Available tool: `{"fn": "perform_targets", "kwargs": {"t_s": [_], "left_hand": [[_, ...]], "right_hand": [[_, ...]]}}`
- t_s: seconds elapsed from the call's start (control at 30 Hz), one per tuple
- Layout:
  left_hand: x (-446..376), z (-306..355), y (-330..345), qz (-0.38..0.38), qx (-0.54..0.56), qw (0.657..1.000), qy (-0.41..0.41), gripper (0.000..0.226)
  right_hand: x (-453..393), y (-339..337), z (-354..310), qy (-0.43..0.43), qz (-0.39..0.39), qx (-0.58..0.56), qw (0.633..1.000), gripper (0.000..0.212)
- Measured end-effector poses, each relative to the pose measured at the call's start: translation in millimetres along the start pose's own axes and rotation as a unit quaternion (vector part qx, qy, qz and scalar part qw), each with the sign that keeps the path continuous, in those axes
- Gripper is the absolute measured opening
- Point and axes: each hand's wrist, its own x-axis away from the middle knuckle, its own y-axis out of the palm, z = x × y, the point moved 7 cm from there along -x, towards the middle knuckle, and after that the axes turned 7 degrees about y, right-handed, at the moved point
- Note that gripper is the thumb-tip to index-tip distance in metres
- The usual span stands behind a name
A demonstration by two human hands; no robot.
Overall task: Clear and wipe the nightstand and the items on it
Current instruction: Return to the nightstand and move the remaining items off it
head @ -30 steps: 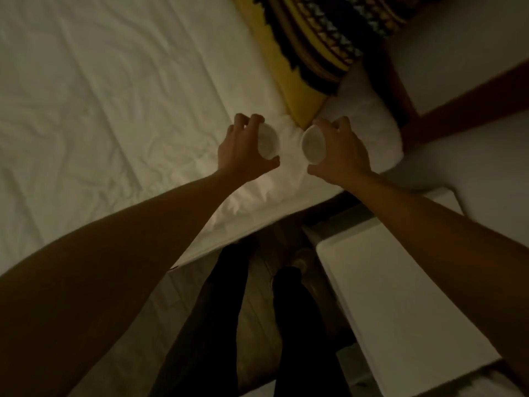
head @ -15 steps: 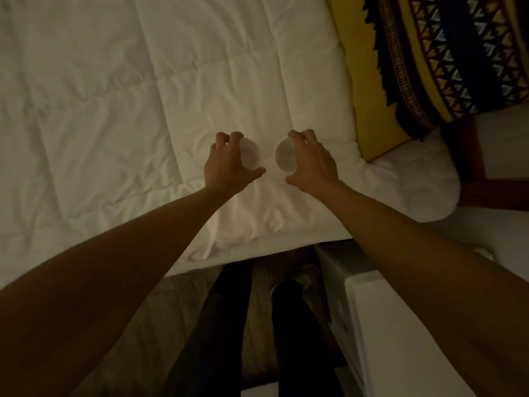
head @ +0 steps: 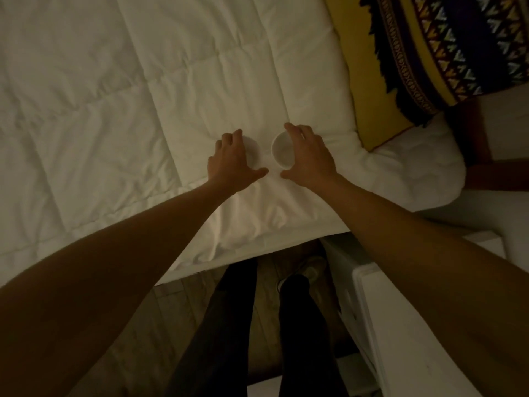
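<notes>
Head view: two small white cups sit side by side on the duvet (head: 143,110), well left of the nightstand (head: 415,325); the left hand (head: 232,161) curls round the left cup (head: 252,151), the right hand (head: 309,156) cups the right cup (head: 282,150); soft bedding could let either tip on release.

Dim room, white quilted bed (head: 143,110), patterned yellow pillow (head: 380,90), wood floor (head: 137,353)
</notes>
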Motion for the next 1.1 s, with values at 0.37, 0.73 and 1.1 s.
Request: {"fn": "perform_targets", "kwargs": {"t_s": [0.37, 0.73, 1.1], "left_hand": [[18, 54, -17, 0.051, -0.088, 0.988, 0.117, 0.116], [70, 216, 65, -0.025, -0.138, 0.935, 0.325, 0.112], [153, 373, 186, -0.123, -0.153, 0.860, 0.471, 0.115]], "right_hand": [[48, -19, 59, 0.036, 0.024, -0.048, 0.998, 0.120], [143, -15, 197, 0.144, 0.089, -0.137, 0.976, 0.115], [293, -11, 378, 0.307, 0.199, -0.157, 0.917, 0.111]]}}
